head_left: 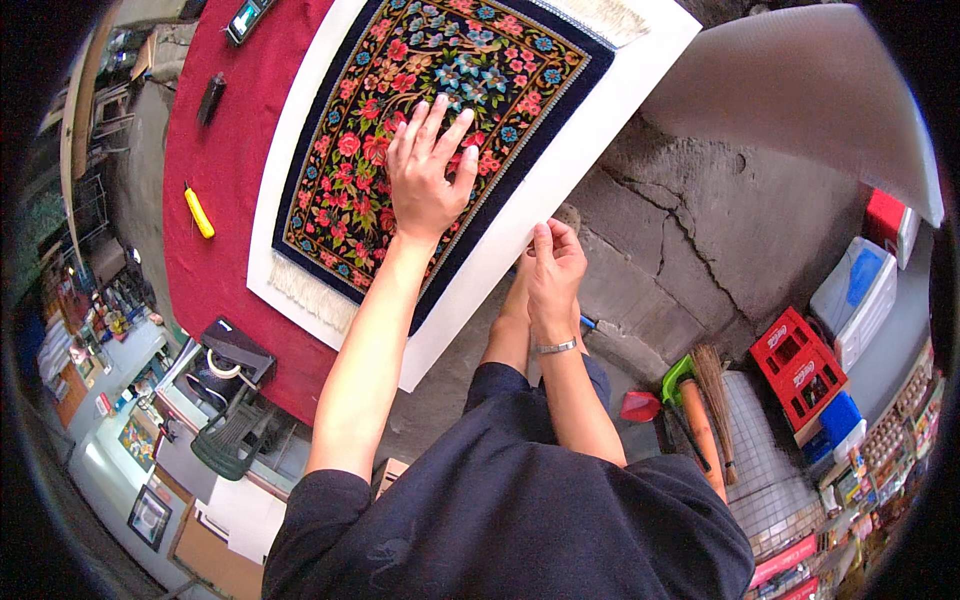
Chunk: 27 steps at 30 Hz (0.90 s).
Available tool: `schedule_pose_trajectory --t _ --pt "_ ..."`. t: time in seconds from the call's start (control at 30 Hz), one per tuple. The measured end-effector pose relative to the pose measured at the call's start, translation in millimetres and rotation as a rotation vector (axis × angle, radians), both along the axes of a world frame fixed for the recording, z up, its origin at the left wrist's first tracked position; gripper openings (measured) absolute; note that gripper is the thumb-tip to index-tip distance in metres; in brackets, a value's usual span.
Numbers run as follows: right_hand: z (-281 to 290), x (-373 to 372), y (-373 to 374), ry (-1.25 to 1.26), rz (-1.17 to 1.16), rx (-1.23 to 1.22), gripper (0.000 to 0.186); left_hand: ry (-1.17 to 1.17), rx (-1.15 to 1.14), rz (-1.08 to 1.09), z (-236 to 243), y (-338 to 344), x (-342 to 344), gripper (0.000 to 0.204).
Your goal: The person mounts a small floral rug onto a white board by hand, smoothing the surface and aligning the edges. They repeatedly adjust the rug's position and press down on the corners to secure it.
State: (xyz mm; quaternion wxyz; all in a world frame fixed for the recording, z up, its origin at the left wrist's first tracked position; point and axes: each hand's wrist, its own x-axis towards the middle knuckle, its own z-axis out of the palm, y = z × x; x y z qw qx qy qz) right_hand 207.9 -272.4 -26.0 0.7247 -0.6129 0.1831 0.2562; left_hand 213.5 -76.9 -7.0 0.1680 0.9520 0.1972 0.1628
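Observation:
A small dark-blue rug (pixel 450 70) with red and blue flowers and a white fringe lies on a white board (pixel 560 170) that rests on a red-covered table (pixel 225 180). My left hand (pixel 428 170) presses flat on the rug, fingers spread. My right hand (pixel 553 270), with a metal bracelet at the wrist, pinches the near edge of the white board.
On the red cloth lie a yellow utility knife (pixel 199 212), a black oblong object (pixel 210 98) and a phone (pixel 245 18). The cracked concrete floor (pixel 700 230) holds a red crate (pixel 800 365), a broom (pixel 712 400), a dustpan and a second white board (pixel 810 90).

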Motion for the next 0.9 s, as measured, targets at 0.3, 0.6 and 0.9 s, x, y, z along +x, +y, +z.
schedule_pose_trajectory --t 0.3,0.6,0.9 --pt "3.0 -0.8 4.1 -0.032 0.129 -0.200 0.031 -0.045 0.014 0.031 4.3 -1.9 -0.3 0.040" --pt "26.5 39.1 -80.8 -0.199 0.720 -0.456 0.044 -0.121 -0.134 0.026 19.6 -5.9 -19.5 0.042" --pt "105.8 2.8 -14.0 -0.449 0.996 -0.318 0.037 -0.247 -0.321 0.486 74.5 -122.2 -259.0 0.028"
